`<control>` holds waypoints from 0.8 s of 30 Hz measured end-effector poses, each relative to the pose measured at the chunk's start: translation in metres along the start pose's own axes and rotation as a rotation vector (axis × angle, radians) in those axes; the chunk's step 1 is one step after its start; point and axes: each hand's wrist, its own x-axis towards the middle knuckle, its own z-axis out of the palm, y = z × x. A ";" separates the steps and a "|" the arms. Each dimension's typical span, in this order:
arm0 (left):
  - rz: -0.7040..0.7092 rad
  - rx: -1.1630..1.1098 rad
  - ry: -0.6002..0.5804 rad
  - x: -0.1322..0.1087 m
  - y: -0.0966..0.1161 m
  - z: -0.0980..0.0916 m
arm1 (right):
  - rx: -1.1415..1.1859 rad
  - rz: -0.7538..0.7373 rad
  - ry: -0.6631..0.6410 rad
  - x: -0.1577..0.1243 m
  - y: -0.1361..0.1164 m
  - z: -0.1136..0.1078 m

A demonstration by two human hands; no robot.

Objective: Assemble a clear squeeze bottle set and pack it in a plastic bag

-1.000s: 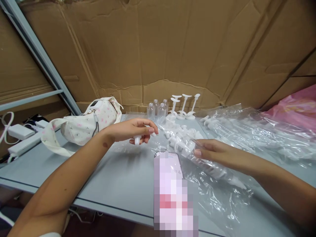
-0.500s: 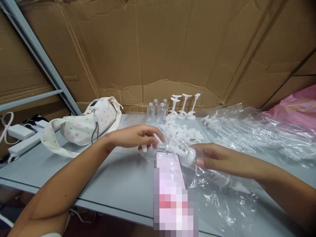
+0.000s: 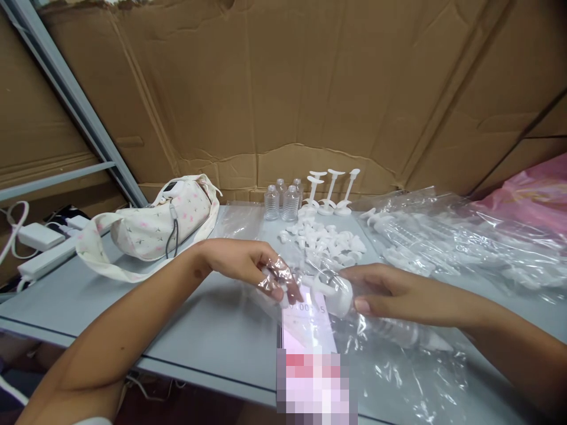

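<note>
Plastic bag point(image 3: 359, 335) lies near centre, partly over the phone point(image 3: 305, 330). Your right hand point(image 3: 390, 292) pinches a white cylinder point(image 3: 341, 297) through its film; your left hand point(image 3: 248, 262), fingers under film, pinches a small white part point(image 3: 284, 298).

We see clear bag point(image 3: 361, 330), white piece point(image 3: 342, 298) inside, white small parts point(image 3: 334, 243), clear bottles point(image 3: 290, 203), grey table point(image 3: 212, 324), brown cardboard point(image 3: 292, 88), pink sack point(image 3: 531, 188), off-white pouch point(image 3: 148, 233) with pink-and-dark print.
</note>
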 end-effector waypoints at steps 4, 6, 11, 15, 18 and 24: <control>0.110 -0.023 0.058 0.005 0.000 0.001 | -0.045 -0.001 0.007 0.001 0.002 0.000; 0.112 -0.020 0.102 0.006 0.000 0.003 | -0.044 0.002 -0.001 0.002 0.003 -0.001; 0.096 -0.200 0.195 0.006 0.001 0.008 | -0.013 0.010 0.031 0.002 0.006 -0.003; 0.120 -0.244 0.312 0.008 0.001 0.009 | -0.008 0.019 0.084 0.001 0.008 -0.004; 0.102 -0.272 0.412 0.010 0.001 0.009 | -0.001 0.037 0.149 0.001 0.008 -0.004; 0.031 -0.309 0.603 0.013 -0.002 0.009 | 0.023 0.041 0.155 0.002 0.005 -0.002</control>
